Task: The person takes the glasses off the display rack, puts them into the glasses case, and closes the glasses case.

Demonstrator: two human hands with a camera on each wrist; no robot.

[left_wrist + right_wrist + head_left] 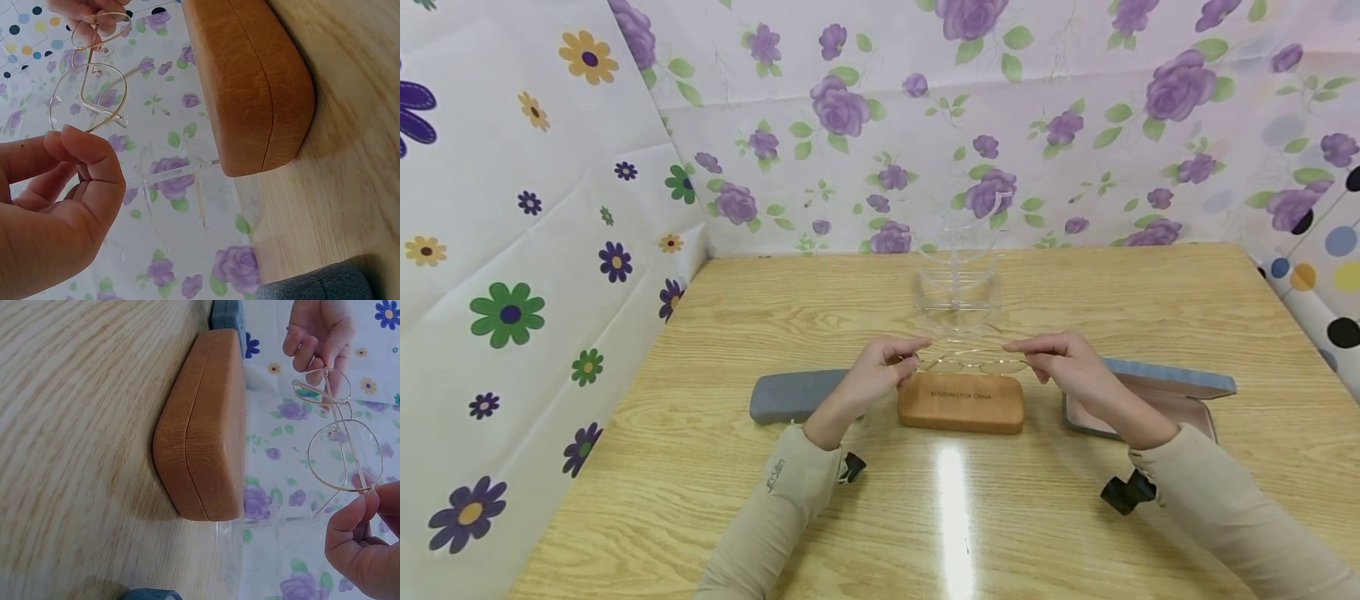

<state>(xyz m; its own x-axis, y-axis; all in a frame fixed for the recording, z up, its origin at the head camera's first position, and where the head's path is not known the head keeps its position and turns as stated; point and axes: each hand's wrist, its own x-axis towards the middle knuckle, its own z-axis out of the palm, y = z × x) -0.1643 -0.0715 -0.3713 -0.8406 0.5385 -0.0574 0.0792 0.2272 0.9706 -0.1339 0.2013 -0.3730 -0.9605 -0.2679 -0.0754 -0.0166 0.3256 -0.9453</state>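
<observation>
Thin gold-rimmed eyeglasses point(970, 365) with round lenses are held up between both hands, just above and behind a brown glasses case point(961, 403). My left hand point(880, 371) pinches one side of the frame between thumb and fingers; the left wrist view shows the near rim of the eyeglasses point(89, 97) at those fingertips. At the opposite side, my right hand point(1067, 367) pinches the frame near the hinge, as the eyeglasses point(345, 455) in the right wrist view show. The brown case is closed and touched by neither hand.
A closed grey glasses case point(793, 395) lies left of the brown one, partly behind the left forearm. On the right stands an open blue case point(1172, 379) with a pale lining, partly covered by the right arm. A clear display stand point(956, 283) is behind the hands.
</observation>
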